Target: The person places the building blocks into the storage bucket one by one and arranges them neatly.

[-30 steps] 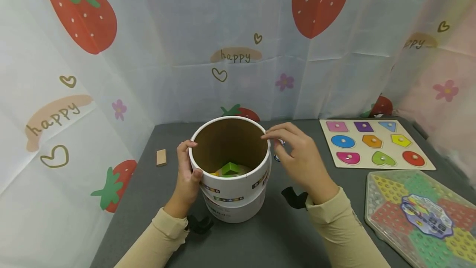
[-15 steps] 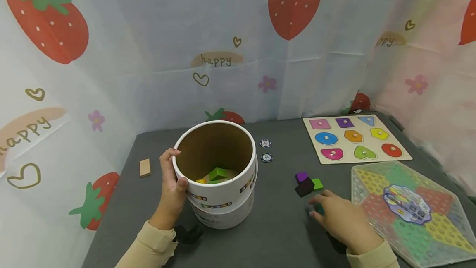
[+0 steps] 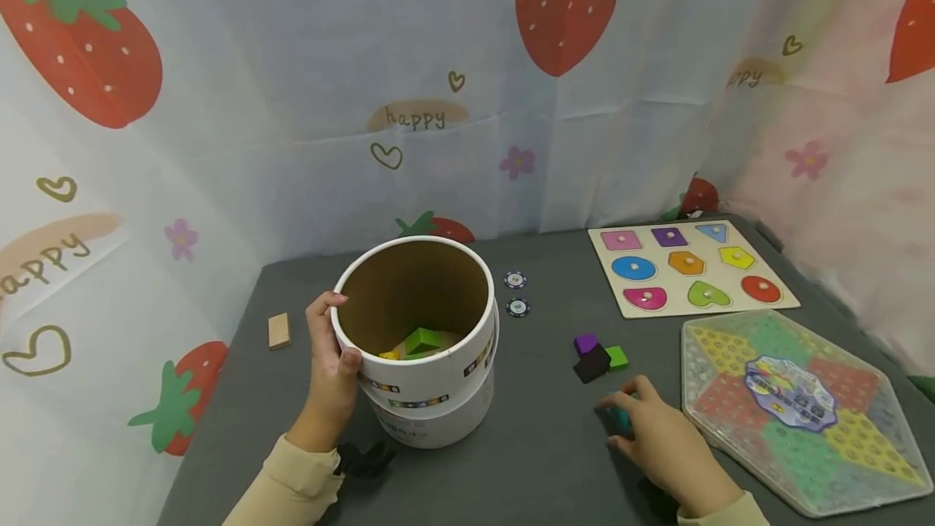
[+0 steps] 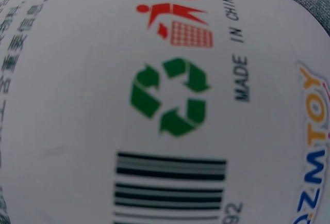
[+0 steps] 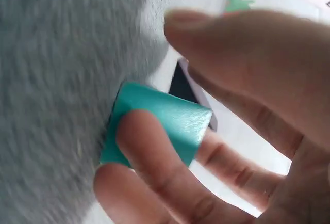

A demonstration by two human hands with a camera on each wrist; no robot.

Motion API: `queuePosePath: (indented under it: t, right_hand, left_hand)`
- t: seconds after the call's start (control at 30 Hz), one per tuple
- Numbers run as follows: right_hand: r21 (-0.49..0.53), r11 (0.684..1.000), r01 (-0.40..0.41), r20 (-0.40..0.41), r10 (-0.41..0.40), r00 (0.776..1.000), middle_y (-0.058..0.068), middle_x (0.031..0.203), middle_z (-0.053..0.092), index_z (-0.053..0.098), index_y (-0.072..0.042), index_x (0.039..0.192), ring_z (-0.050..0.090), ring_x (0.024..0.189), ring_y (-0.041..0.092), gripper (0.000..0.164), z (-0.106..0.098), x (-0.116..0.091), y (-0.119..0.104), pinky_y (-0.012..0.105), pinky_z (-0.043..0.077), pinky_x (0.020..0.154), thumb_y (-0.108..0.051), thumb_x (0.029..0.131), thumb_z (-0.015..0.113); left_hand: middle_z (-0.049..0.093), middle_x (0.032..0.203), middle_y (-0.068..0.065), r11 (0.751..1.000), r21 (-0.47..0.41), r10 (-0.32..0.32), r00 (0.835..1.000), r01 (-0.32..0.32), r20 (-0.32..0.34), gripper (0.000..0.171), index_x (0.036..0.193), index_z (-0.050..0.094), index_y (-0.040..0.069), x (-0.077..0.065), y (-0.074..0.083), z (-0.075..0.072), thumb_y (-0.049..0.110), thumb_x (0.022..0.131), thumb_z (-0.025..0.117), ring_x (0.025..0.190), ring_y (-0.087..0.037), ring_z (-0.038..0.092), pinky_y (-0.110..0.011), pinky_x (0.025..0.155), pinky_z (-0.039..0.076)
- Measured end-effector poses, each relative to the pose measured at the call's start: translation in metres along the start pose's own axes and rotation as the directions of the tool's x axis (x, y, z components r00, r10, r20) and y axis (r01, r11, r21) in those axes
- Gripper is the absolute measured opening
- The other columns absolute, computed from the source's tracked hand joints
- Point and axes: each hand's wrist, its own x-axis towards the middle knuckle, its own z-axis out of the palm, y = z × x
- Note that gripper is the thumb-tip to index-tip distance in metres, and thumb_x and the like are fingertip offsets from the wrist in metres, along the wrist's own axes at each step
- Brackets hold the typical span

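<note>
On the grey table (image 3: 540, 453), grips a white toy bucket (image 3: 438, 422) of green and yellow blocks (image 3: 422, 340) with the left hand (image 3: 332, 380); spreads the right hand (image 3: 665, 433) around a teal block (image 5: 180, 121), perhaps touching.

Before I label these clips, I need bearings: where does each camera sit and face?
Head: head-worn, facing forward and down; left hand, right hand, sleeves show.
Left wrist: on that wrist, facing the white bucket; no hand shows.
Right wrist: on that wrist, facing the teal block; fingers show.
Head and right wrist share the teal block.
</note>
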Motion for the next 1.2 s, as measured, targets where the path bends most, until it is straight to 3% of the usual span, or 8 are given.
queuePosePath:
  t: [0.33, 0.67, 0.77, 0.87, 0.97, 1.1, 1.13, 1.2]
  right_hand:
    - [0.011, 1.000, -0.002, 0.102, 0.001, 0.995, -0.001, 0.119, 0.051, 0.065, -0.022, 0.113, 0.056, 0.066, 0.009, 0.045, 0.009, 0.001, -0.009, 0.034, 0.049, 0.059, -0.020, 0.073, 0.083]
    - [0.094, 0.995, -0.020, 0.033, 0.017, 0.999, -0.001, 0.097, 0.050, 0.063, -0.025, 0.104, 0.056, 0.069, 0.012, 0.032, 0.015, -0.002, -0.015, 0.037, 0.050, 0.062, -0.023, 0.077, 0.080]
    - [0.145, 0.987, 0.068, -0.093, -0.055, 0.994, -0.003, 0.092, 0.050, 0.061, -0.023, 0.099, 0.051, 0.068, 0.009, 0.028, 0.006, 0.006, -0.029, 0.031, 0.048, 0.059, -0.015, 0.079, 0.079]
    - [0.231, 0.952, 0.200, -0.330, -0.116, 0.937, -0.002, 0.094, 0.050, 0.058, -0.019, 0.104, 0.050, 0.068, 0.008, 0.032, -0.022, 0.015, -0.055, 0.027, 0.048, 0.059, -0.008, 0.081, 0.077]
    - [0.256, 0.872, 0.417, -0.540, -0.229, 0.810, 0.000, 0.098, 0.049, 0.054, -0.013, 0.106, 0.051, 0.073, 0.008, 0.037, -0.061, 0.024, -0.087, 0.024, 0.051, 0.065, -0.003, 0.078, 0.077]
    - [0.181, 0.769, 0.613, -0.598, -0.408, 0.689, 0.000, 0.102, 0.048, 0.054, -0.012, 0.099, 0.052, 0.078, 0.008, 0.034, -0.099, 0.040, -0.133, 0.025, 0.052, 0.071, -0.004, 0.078, 0.078]
    - [0.156, 0.754, 0.638, -0.584, -0.451, 0.675, 0.000, 0.103, 0.048, 0.055, -0.012, 0.098, 0.052, 0.078, 0.008, 0.032, -0.104, 0.046, -0.143, 0.025, 0.051, 0.070, -0.005, 0.078, 0.078]
    - [0.114, 0.752, 0.649, -0.516, -0.514, 0.685, -0.001, 0.099, 0.049, 0.057, -0.013, 0.095, 0.051, 0.076, 0.007, 0.027, -0.108, 0.057, -0.160, 0.023, 0.049, 0.067, -0.009, 0.079, 0.079]
  left_hand:
    - [0.021, 0.133, -0.039, 1.000, -0.012, 0.029, 0.999, -0.029, 0.018, 0.078, 0.132, 0.022, 0.005, -0.003, 0.001, -0.001, 0.056, 0.087, 0.060, 0.117, -0.041, 0.041, -0.033, 0.093, 0.044]
    - [0.021, 0.135, -0.038, 0.999, 0.005, 0.034, 0.999, -0.034, 0.023, 0.080, 0.131, 0.022, 0.004, -0.001, 0.002, -0.001, 0.058, 0.086, 0.060, 0.118, -0.047, 0.037, -0.035, 0.094, 0.043]
    - [0.022, 0.134, -0.038, 0.999, 0.015, 0.037, 0.999, -0.038, 0.019, 0.081, 0.131, 0.022, 0.004, 0.001, 0.003, -0.002, 0.058, 0.085, 0.060, 0.117, -0.044, 0.039, -0.034, 0.093, 0.044]
    - [0.023, 0.133, -0.038, 0.999, 0.029, 0.035, 0.999, -0.035, 0.020, 0.081, 0.131, 0.021, 0.003, 0.003, 0.004, -0.004, 0.058, 0.086, 0.060, 0.117, -0.043, 0.040, -0.034, 0.092, 0.044]
    - [0.023, 0.133, -0.039, 0.999, 0.027, 0.034, 0.999, -0.035, 0.021, 0.081, 0.131, 0.021, 0.003, 0.004, 0.004, -0.005, 0.058, 0.086, 0.060, 0.116, -0.041, 0.042, -0.033, 0.092, 0.045]
    - [0.022, 0.132, -0.041, 0.999, 0.003, 0.037, 0.999, -0.037, 0.017, 0.081, 0.130, 0.023, 0.004, 0.004, 0.001, -0.005, 0.058, 0.085, 0.061, 0.116, -0.039, 0.043, -0.033, 0.091, 0.045]
    - [0.023, 0.132, -0.040, 0.999, 0.003, 0.038, 0.999, -0.038, 0.016, 0.080, 0.130, 0.023, 0.004, 0.003, 0.000, -0.005, 0.058, 0.085, 0.061, 0.115, -0.039, 0.043, -0.033, 0.091, 0.045]
    - [0.024, 0.132, -0.040, 0.999, 0.006, 0.036, 0.999, -0.036, 0.016, 0.080, 0.130, 0.023, 0.004, 0.002, -0.001, -0.004, 0.059, 0.085, 0.060, 0.115, -0.040, 0.043, -0.034, 0.091, 0.046]
